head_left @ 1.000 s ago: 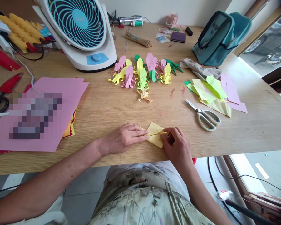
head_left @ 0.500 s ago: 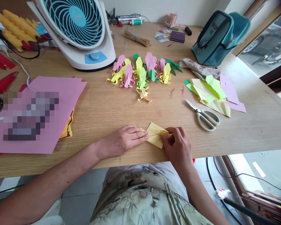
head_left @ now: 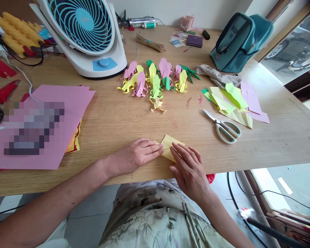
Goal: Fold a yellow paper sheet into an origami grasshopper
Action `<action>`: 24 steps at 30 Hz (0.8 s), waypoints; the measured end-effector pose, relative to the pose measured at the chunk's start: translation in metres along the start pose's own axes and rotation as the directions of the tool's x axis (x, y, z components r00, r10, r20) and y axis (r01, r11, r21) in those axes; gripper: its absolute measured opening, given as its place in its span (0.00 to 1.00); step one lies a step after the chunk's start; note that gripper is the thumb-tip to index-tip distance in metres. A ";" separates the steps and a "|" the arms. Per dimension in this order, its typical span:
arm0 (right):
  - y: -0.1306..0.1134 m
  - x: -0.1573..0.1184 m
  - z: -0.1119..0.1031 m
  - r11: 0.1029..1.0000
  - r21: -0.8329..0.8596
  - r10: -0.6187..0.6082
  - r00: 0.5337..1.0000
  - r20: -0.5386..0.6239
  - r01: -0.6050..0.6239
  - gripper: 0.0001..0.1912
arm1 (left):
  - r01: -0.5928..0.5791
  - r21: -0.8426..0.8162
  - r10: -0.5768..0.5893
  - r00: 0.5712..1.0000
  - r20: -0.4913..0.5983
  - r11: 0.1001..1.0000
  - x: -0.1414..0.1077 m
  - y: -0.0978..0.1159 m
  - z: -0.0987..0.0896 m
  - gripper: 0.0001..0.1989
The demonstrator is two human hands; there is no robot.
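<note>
A folded pale yellow paper lies on the wooden table near its front edge. My left hand rests flat with its fingers stretched out, their tips on the paper's left part. From the right, my right hand lies over the paper, fingers extended and fingertips on its surface; they cover its right part. Beyond the paper stand several folded paper figures in pink, yellow and green, the closest a small pale yellow one.
Scissors lie on the right, before a pile of paper pieces. Pink sheets with a blurred object on them are on the left. A fan, a stick bundle and a teal bag stand farther back.
My right hand has let go of its pinch at the paper's right corner and moved slightly left, its fingers now laid out over the paper. My left hand has hardly moved.
</note>
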State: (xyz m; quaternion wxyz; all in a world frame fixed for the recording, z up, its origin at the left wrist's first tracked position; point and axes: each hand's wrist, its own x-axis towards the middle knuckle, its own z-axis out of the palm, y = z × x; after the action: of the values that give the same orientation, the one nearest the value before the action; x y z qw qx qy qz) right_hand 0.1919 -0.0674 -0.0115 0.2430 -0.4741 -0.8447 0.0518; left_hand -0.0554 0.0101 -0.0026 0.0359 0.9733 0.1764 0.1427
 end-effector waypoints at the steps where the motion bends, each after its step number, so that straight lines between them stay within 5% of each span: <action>1: 0.000 0.002 0.001 1.000 -0.020 -0.002 0.999 0.032 0.003 0.25 | 0.005 -0.004 -0.005 1.000 0.002 1.000 0.000 0.000 0.000 0.20; 13: -0.001 0.002 0.007 0.993 -0.113 0.033 0.996 0.078 -0.024 0.23 | 0.189 -0.270 -0.219 0.972 -0.086 0.944 -0.006 0.012 -0.009 0.25; 24: 0.000 0.002 0.008 0.994 -0.106 0.039 0.997 0.065 -0.032 0.23 | 0.207 0.043 -0.205 0.978 -0.041 0.977 -0.015 0.031 0.002 0.25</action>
State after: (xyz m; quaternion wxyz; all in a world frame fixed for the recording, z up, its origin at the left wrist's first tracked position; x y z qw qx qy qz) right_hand 0.1869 -0.0645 -0.0179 0.1882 -0.4991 -0.8454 0.0275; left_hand -0.0578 -0.0242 -0.0048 0.0244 0.9475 0.2802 0.1520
